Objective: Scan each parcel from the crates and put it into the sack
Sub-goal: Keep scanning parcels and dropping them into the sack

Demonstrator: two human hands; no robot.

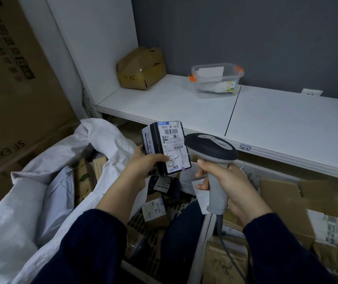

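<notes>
My left hand [143, 163] grips a small black parcel [165, 147] with a white shipping label facing me, held up above the crates. My right hand [228, 182] grips the grey handle of a barcode scanner [212, 149], whose dark head sits right next to the parcel's right edge. The white woven sack [30, 201] lies open at the left, with several boxed parcels inside. Below my hands a dark crate [155, 228] holds a few small labelled parcels. At the right, another crate [286, 212] is filled with flat cardboard parcels.
A white shelf [266, 124] runs across behind the crates, carrying a crumpled brown box [141, 68] and a clear plastic tub [216, 79] with orange clips. Large cardboard cartons [10, 89] stand at the left behind the sack. The scanner's cable hangs down between the crates.
</notes>
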